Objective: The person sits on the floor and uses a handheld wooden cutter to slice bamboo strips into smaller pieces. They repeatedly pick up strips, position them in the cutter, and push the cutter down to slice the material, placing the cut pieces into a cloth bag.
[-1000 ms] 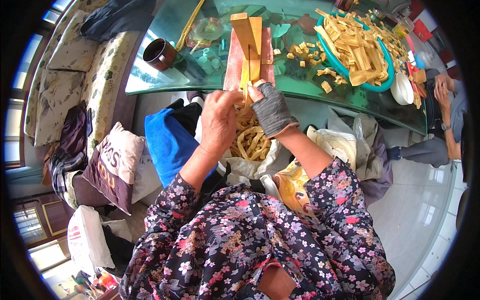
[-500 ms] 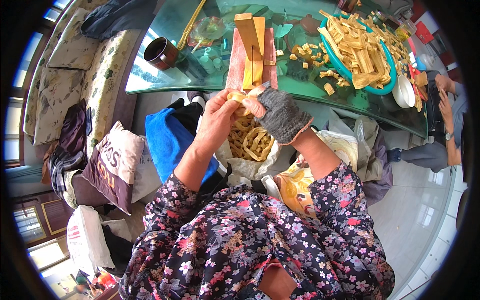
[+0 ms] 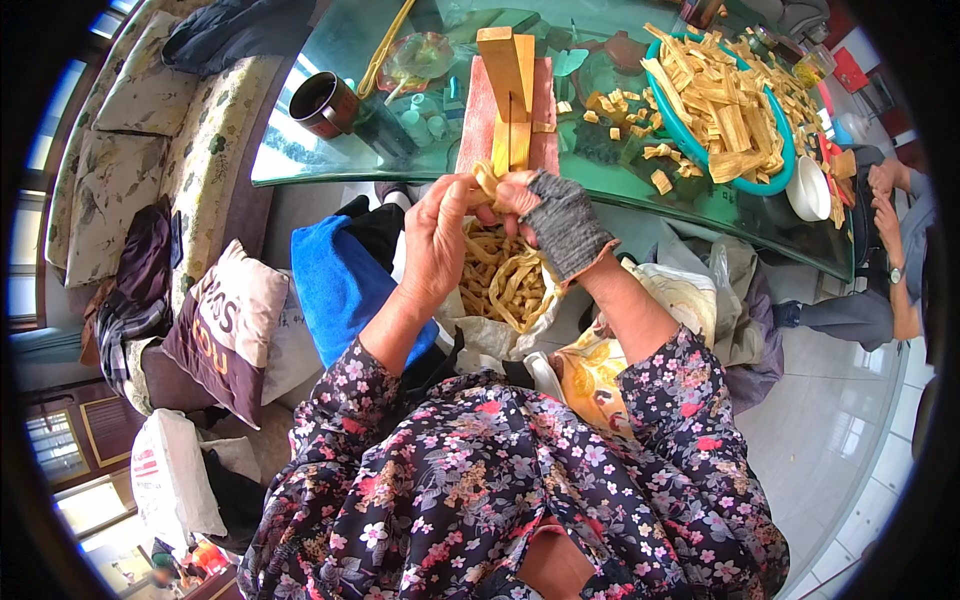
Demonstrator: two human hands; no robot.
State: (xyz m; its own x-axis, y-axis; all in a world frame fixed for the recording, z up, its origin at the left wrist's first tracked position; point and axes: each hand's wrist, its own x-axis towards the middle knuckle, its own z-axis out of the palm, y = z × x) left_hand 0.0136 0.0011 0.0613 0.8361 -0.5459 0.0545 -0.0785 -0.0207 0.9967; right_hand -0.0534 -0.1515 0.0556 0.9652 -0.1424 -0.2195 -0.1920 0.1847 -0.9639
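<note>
My left hand (image 3: 438, 232) and my right hand (image 3: 565, 222) meet just short of the glass table's near edge, fingers closed. Between them a pale yellow, flat, bendy strip (image 3: 486, 178) is gripped, its bent end standing up above the fingertips. A grey fingerless glove covers my right hand. Right below hangs the mouth of a white sack (image 3: 545, 325) full of similar curled strips (image 3: 515, 290), partly hidden by my hands. Just beyond my fingers, an upright wooden block stand (image 3: 508, 75) rests on a pink towel (image 3: 482, 120).
On the glass table (image 3: 600, 170) stand a dark mug (image 3: 322, 105), a green basin (image 3: 785, 165) heaped with split yellow pieces, small cut cubes (image 3: 610, 105) and a white bowl (image 3: 808, 188). Another person's hands (image 3: 885, 200) show at far right. A blue cloth (image 3: 340, 285) lies left.
My hands have come slightly nearer and lower, and the strip's end now sticks up above my fingers. More of the right fingers show curled under. The strips in the sack lie differently.
</note>
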